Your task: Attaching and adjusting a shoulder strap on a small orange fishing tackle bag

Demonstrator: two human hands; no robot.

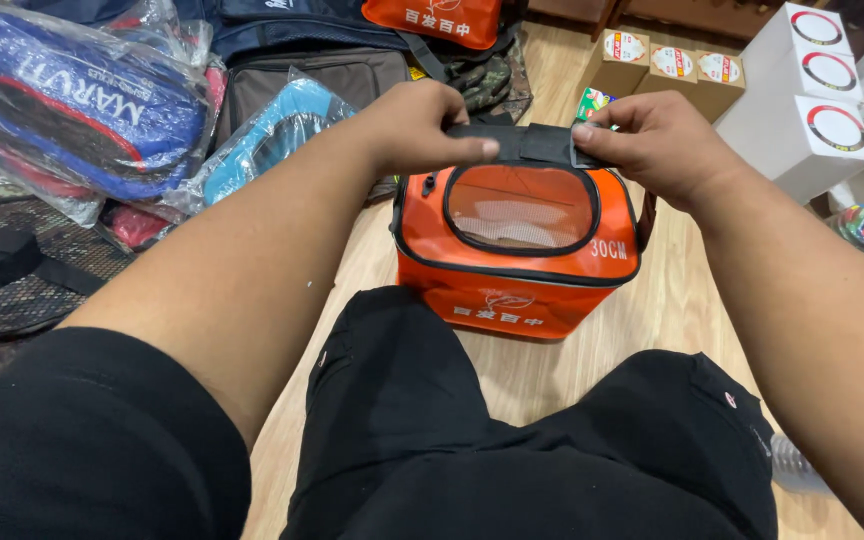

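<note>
On the wooden floor [672,300], both hands' grip pinches the orange box-shaped bag's [517,270] black handle [527,145].

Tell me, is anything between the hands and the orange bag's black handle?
Nothing visible. The left hand and the right hand are both already on the black handle, pinching it above the orange bag on the wooden floor.
</note>
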